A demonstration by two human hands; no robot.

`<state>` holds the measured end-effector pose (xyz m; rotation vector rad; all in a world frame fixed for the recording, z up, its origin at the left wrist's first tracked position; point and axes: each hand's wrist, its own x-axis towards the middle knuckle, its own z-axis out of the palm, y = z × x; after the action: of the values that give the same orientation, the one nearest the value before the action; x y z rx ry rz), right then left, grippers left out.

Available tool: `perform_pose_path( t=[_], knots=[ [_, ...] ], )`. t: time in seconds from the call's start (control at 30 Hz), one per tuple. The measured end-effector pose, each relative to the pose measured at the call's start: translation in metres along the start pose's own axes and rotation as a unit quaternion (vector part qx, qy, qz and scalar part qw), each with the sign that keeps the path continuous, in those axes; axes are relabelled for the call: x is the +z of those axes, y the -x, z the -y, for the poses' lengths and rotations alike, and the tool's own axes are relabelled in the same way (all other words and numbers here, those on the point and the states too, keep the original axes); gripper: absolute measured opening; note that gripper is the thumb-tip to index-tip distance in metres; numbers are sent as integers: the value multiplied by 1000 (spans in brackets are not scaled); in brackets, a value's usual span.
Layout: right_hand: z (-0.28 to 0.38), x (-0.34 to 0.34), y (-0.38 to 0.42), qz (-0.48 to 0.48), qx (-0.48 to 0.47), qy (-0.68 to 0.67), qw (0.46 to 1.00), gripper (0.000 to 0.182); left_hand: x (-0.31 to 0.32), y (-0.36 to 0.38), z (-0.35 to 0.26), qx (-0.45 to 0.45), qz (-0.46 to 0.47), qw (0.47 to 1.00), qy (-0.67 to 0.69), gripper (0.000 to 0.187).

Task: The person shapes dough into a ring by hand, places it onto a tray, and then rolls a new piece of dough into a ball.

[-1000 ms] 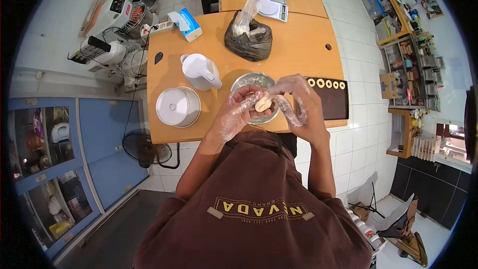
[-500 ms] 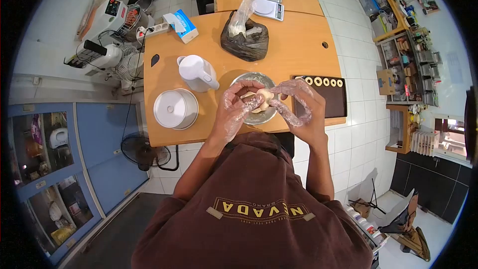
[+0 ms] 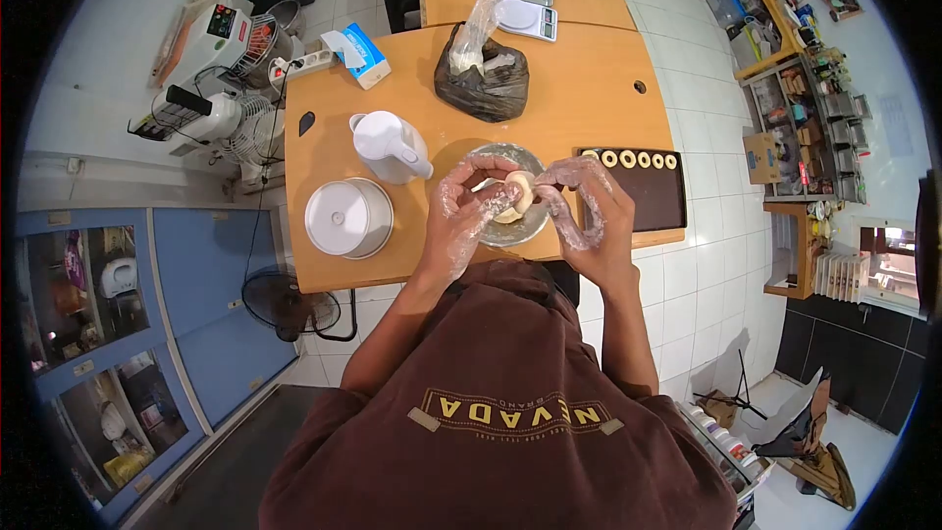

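A pale piece of dough [image 3: 522, 190] is held above a metal bowl [image 3: 530, 227] at the table's front edge. My left hand [image 3: 473, 208], dusted with flour, grips this dough between thumb and fingers. On its right side, my right hand [image 3: 587, 206] has thumb and fingertips pinched together beside the dough; whether a bit of dough is between them is too small to tell. More dough lies in the bowl, partly hidden by my left hand. Ring-shaped dough pieces [image 3: 628, 159] sit in a row along the far edge of a dark tray [image 3: 648, 198], right of the bowl.
A white pitcher [image 3: 390, 145] and a round white lidded container [image 3: 340, 219] stand left of the bowl. Farther back are a black plastic bag [image 3: 481, 83], a blue tissue box [image 3: 361, 55] and a white scale [image 3: 527, 19]. The wooden table [image 3: 579, 69] bears them.
My right hand's fingers have drawn together and moved slightly off the dough. The dough in my left hand now shows more of its rounded face.
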<state>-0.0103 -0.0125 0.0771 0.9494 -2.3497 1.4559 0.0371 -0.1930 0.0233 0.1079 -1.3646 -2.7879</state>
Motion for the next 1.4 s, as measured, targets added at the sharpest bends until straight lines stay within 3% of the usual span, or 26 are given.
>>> perform_pose_path(
  t=[0.1,0.4,0.8,1.0,1.3,1.4],
  knots=[
    [14,-5,-1,-2,74,-63,995,30,10,2,-6,4,-25,1000,-10,30],
    [0,-1,1,-9,-24,7,1000,24,15,5,-6,47,-31,997,-49,31],
    [7,-8,1,-17,29,-65,997,26,15,1,-3,30,-22,999,-28,33],
    [-3,-9,4,-11,-31,21,999,24,10,2,-2,17,-11,999,-41,33],
    [2,-2,3,-43,-22,-20,999,23,13,4,-6,-4,-9,1000,-13,34],
    [4,-4,5,-32,-31,22,999,24,12,4,-5,7,-5,1000,-19,33]
  ],
)
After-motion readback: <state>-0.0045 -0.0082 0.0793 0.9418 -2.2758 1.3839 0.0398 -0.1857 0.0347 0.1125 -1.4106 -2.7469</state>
